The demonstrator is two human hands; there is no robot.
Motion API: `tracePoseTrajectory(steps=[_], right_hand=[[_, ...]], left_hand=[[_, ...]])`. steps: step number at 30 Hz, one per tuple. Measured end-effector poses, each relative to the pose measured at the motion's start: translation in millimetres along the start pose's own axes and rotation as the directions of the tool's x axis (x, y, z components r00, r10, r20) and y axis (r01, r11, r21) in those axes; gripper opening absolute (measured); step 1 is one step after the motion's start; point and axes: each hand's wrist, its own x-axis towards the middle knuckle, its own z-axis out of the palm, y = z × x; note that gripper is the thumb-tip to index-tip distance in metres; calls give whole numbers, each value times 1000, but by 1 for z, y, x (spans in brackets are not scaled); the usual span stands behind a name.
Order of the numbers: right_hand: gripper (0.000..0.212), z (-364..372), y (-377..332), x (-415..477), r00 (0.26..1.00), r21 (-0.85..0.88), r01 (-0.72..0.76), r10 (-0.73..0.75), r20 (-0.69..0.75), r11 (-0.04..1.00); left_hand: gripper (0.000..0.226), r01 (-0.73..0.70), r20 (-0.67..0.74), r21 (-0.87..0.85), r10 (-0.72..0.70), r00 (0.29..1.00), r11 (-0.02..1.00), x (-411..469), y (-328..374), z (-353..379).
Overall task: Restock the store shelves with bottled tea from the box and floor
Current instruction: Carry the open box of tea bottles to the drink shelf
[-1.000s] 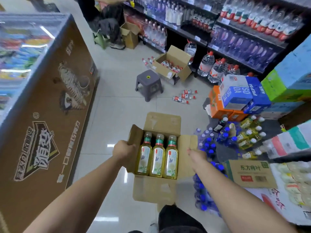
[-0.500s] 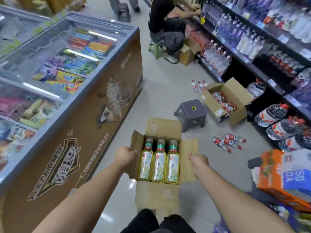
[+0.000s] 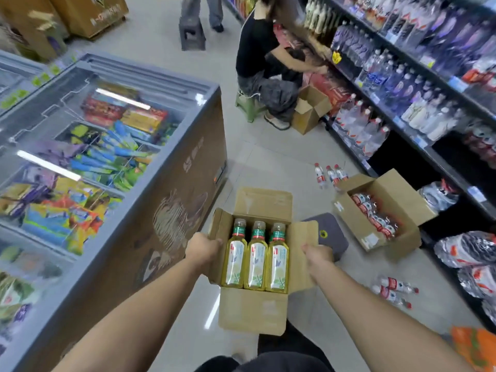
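Three tea bottles point(image 3: 256, 257) flat in open box point(image 3: 252, 312)

box point(image 3: 252, 312) | now carried farther forward, alongside freezer point(image 3: 171, 210) | right flap point(image 3: 302, 237) now overlaps grey stool point(image 3: 334, 237) | seated person point(image 3: 257, 49) nearer

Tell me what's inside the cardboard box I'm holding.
Three bottles of tea lie side by side in the box, caps pointing away from you. Anything beneath them is covered.
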Motion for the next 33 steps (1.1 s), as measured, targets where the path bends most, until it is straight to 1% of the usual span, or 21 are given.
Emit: tracePoseTrajectory(steps=[2, 5, 7, 10, 13, 16, 18, 20, 23, 24, 26, 28, 33], right_hand=[[39, 20, -56, 33, 1000, -27, 7, -7, -2, 1000], [48, 48, -137, 74, 1000, -58, -14, 15, 8, 998], [51, 67, -197, 102, 1000, -83, 0, -1, -14, 997], [52, 95, -289, 142, 998, -95, 9, -15, -62, 995], [47, 125, -375, 184, 997, -103, 27, -34, -67, 994], [43, 156, -455, 224, 994, -113, 74, -82, -73, 991], [43, 174, -508, 250, 986, -139, 109, -125, -112, 984], [44, 192, -561, 273, 984, -180, 110, -133, -117, 977], [42, 222, -645, 302, 986, -169, 122, -139, -88, 978], [42, 234, -673, 312, 985, -182, 136, -153, -84, 974], [41, 260, -730, 334, 980, -200, 175, -189, -56, 964], [39, 289, -782, 357, 979, -207, 196, -202, -6, 958], [41, 366, -903, 418, 974, -251, 225, -221, 47, 941]], left_hand=[[23, -13, -12, 7, 13, 1000, 1000, 39, 47, -9], [25, 21, -44, -9, -21, 999, 1000, 89, 110, -22], [26, 35, -47, -29, -37, 998, 999, 128, 157, -33], [25, 23, -60, -41, -25, 998, 999, 189, 231, -51], [25, 0, -81, -61, -5, 997, 998, 250, 306, -70], [24, -37, -72, -99, 30, 997, 994, 313, 380, -87], [27, -58, -62, -93, 52, 997, 994, 353, 428, -100], [32, -76, -63, -112, 69, 996, 991, 388, 472, -114], [17, -101, -65, -159, 91, 994, 982, 442, 534, -143], [16, -107, -69, -166, 97, 993, 980, 461, 553, -153], [19, -97, -69, -208, 84, 994, 973, 498, 591, -171], [19, -69, -73, -238, 53, 996, 969, 537, 625, -190], [22, -51, -124, -296, 15, 992, 954, 636, 697, -229]])
